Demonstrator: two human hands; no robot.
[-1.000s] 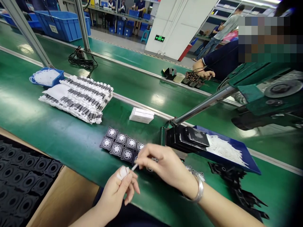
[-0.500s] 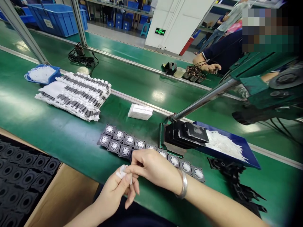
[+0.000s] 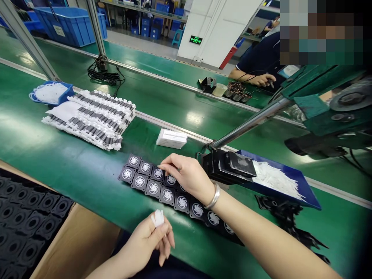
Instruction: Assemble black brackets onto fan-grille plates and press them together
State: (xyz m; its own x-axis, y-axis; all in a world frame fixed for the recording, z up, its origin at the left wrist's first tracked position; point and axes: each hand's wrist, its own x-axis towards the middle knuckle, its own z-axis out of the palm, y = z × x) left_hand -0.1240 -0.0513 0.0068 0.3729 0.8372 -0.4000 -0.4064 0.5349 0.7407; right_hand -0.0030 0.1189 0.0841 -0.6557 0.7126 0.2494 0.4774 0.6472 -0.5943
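My left hand (image 3: pixel 149 236), low in the middle, is closed on a small bunch of white paper slips (image 3: pixel 159 218), which sticks up between thumb and fingers. Beyond it, my right hand (image 3: pixel 187 172) reaches over two rows of black square fans (image 3: pixel 153 187) with white swirls on their faces. Its thumb and forefinger are pinched together just at a back-row fan (image 3: pixel 158 173). Whatever is in that pinch is too small to make out. My right hand and forearm cover part of the back row and the right end of the rows.
Stacked white-and-dark parts (image 3: pixel 93 116) lie left, beside a blue tray of white rings (image 3: pixel 49 93). White blocks (image 3: pixel 171 138) stand behind the fans. A black press base (image 3: pixel 229 166) and a blue bin (image 3: pixel 308 193) stand right. A co-worker's hand (image 3: pixel 266 80) is across the bench.
My right hand has left the white slips in my left hand and moved up and away to the back-row fans. More of the front row is uncovered. The co-worker's arm has shifted slightly.
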